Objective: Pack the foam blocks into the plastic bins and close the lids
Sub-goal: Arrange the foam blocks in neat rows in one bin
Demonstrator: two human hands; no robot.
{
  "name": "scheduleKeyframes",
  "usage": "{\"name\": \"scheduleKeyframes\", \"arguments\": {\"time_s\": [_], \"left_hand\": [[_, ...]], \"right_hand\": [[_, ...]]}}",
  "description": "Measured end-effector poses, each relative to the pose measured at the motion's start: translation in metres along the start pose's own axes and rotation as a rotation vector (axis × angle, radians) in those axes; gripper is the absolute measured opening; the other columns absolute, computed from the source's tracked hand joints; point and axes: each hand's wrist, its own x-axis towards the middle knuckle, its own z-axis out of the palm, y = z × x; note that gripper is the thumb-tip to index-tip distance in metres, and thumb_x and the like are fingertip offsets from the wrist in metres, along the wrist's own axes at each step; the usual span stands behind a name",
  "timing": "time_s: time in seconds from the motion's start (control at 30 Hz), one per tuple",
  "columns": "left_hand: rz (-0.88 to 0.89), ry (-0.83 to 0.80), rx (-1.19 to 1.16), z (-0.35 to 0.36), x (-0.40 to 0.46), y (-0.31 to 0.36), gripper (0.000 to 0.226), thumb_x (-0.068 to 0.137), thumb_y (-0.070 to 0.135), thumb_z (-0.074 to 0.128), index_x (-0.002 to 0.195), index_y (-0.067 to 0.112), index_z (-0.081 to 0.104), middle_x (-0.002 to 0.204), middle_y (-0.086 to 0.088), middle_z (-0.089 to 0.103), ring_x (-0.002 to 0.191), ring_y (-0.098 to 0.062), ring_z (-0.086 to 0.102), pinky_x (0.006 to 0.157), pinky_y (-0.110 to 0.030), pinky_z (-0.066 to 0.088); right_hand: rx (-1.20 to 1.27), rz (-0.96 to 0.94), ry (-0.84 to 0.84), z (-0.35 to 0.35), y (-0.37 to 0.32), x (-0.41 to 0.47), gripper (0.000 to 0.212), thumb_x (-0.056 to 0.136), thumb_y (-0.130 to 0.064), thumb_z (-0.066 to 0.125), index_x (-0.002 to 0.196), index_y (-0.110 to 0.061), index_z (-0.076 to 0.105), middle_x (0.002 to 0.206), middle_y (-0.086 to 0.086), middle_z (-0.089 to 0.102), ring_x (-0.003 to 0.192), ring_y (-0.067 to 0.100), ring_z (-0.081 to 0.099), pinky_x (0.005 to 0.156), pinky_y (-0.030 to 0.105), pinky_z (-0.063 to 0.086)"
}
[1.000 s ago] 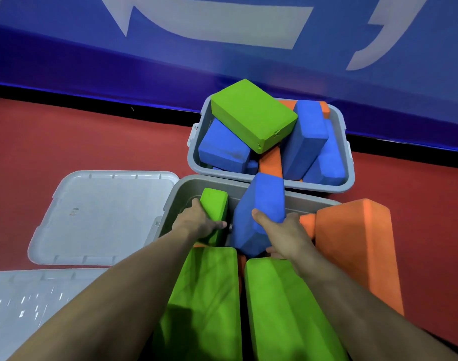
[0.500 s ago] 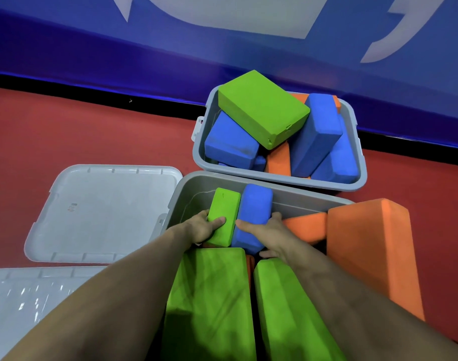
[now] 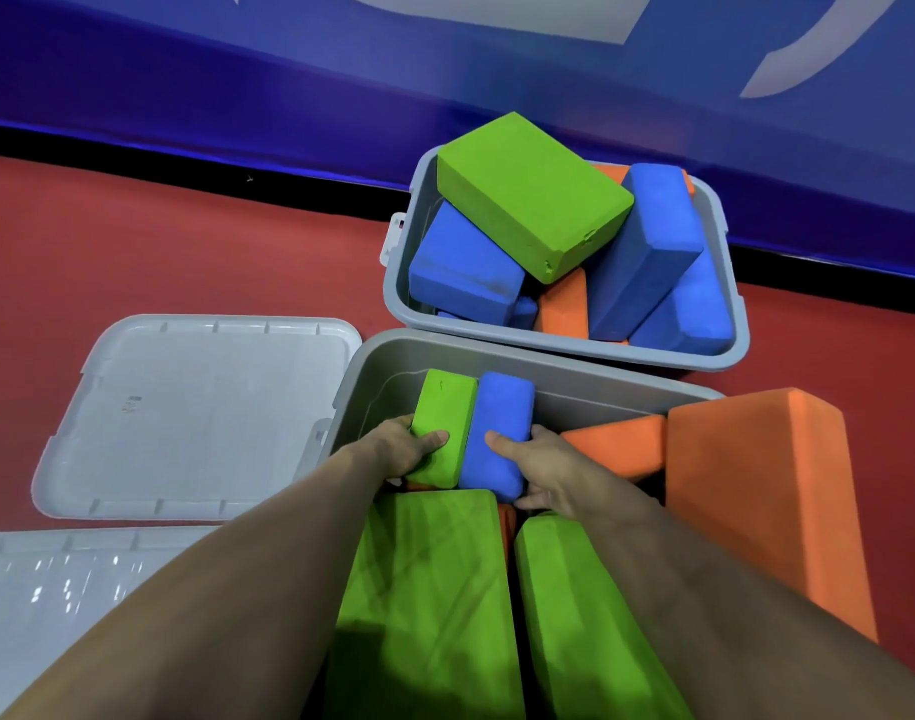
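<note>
The green block [image 3: 441,427] and blue block [image 3: 499,433] stand on edge, touching, in the near bin [image 3: 497,353], long axes running away from the person; left hand [image 3: 400,452] grips green, right hand [image 3: 541,467] grips blue, fingers curled around each

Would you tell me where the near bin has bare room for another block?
Near bin: a bare gap between the upright green block and blue block and its far wall, running right above the orange block. Far bin is heaped above its rim.
</note>
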Motion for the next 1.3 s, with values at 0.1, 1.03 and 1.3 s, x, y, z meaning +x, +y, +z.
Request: {"name": "scheduleKeyframes", "arguments": {"time_s": [0.1,1.03,1.3], "left_hand": [[-0.013,-0.003,0.049,-0.003,0.004,0.001,0.063,0.093,0.051,0.065,0.143,0.015,0.052,0.136,-0.009,0.062,0.118,-0.028,0.063,0.095,-0.038,0.054],[0.175,0.029,-0.005,-0.024,-0.182,0.063,0.009,0.103,0.036,0.055,0.097,0.03,0.058,0.098,0.013,0.065,0.085,-0.004,0.061,0.072,-0.012,0.049],[0.184,0.053,0.031,0.015,-0.23,0.026,0.091,0.087,0.066,0.063,0.156,0.013,0.034,0.158,-0.005,0.041,0.14,-0.025,0.045,0.115,-0.043,0.037]], "right_hand": [[-0.016,0.002,0.026,0.001,0.006,0.013,0.047,0.092,-0.04,0.072,0.13,-0.018,0.054,0.121,0.005,0.071,0.103,0.028,0.071,0.095,0.047,0.055],[-0.622,-0.351,0.043,-0.054,-0.021,-0.124,0.081,0.089,-0.041,0.075,0.152,-0.006,0.039,0.15,0.01,0.051,0.136,0.017,0.051,0.1,0.02,0.041],[-0.706,-0.405,0.073,-0.07,0.028,-0.193,0.089,0.083,-0.051,0.077,0.153,-0.011,0.039,0.157,0.006,0.044,0.141,0.015,0.045,0.114,0.029,0.038]]}}
